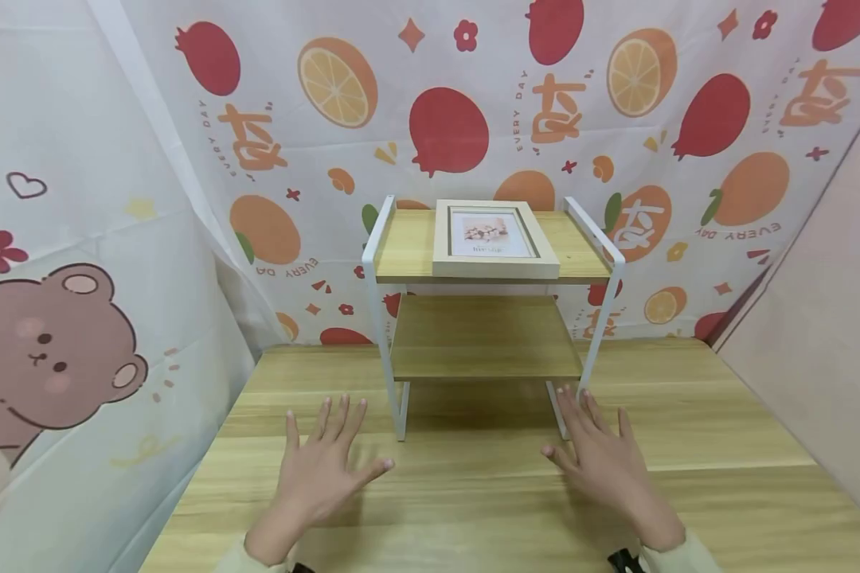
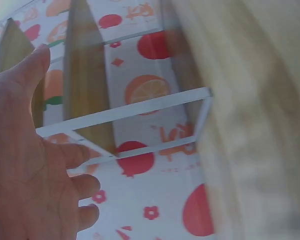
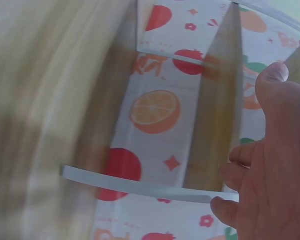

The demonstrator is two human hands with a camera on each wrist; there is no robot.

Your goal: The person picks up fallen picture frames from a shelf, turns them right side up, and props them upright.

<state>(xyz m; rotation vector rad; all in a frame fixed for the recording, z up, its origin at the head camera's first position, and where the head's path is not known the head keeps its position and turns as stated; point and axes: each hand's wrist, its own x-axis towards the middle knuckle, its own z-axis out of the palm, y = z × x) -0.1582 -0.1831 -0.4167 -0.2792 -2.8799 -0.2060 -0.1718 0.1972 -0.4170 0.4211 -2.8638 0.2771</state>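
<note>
A small two-tier shelf (image 1: 483,336) with wooden boards and a white metal frame stands on the wooden table. On its top board lies a cream picture frame (image 1: 498,268) holding a floral print, face up. My left hand (image 1: 322,473) is spread, palm down, in front of the shelf's left side, apart from it. My right hand (image 1: 602,461) is spread near the right front leg, its fingertips overlapping the leg in the head view; contact cannot be told. Both wrist views show the hands, left (image 2: 40,165) and right (image 3: 275,165), with nothing held.
The wooden table (image 1: 473,517) reaches forward to a fruit-print curtain (image 1: 373,151) behind the shelf. A bear-print curtain (image 1: 115,477) hangs at the left, and a pale wall (image 1: 824,318) borders the right side.
</note>
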